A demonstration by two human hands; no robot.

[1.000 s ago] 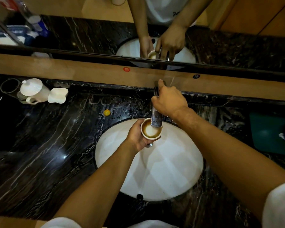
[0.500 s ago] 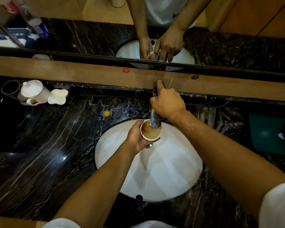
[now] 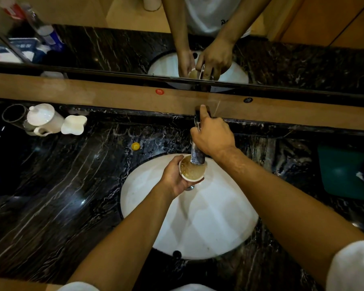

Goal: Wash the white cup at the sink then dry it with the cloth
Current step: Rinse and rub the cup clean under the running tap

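1. The left hand (image 3: 175,179) grips the cup (image 3: 192,170), fingers wrapped round its left side; the fingertips are hidden behind the cup.
2. The cup sits upright over the far part of the sink (image 3: 208,223), its far rim right under the tap (image 3: 197,155) spout. Only its rim and mouth show; the wall is mostly covered by the hand.
3. The cup is full of brownish, bubbly liquid. The stream from the spout is hidden by the spout itself.
4. The right hand (image 3: 213,136) lies over the tap, fingers curled round the body and the forefinger stretched along the lever toward the far wall. The hand covers most of the lever, so its position cannot be told.
5. A metal drain piece peeks out just below the left hand, mostly hidden.
6. Far left on the dark marble counter (image 3: 61,196) stand a white lidded pot (image 3: 45,120) and a white dish (image 3: 74,124), touching or nearly so.
7. A small yellow cap (image 3: 135,146) lies left of the tap.
8. A green cloth (image 3: 344,173) lies at the right, cut off by the edge, with something dark and indistinct on it.
9. The mirror (image 3: 114,45) at the far side repeats both hands and the cup.
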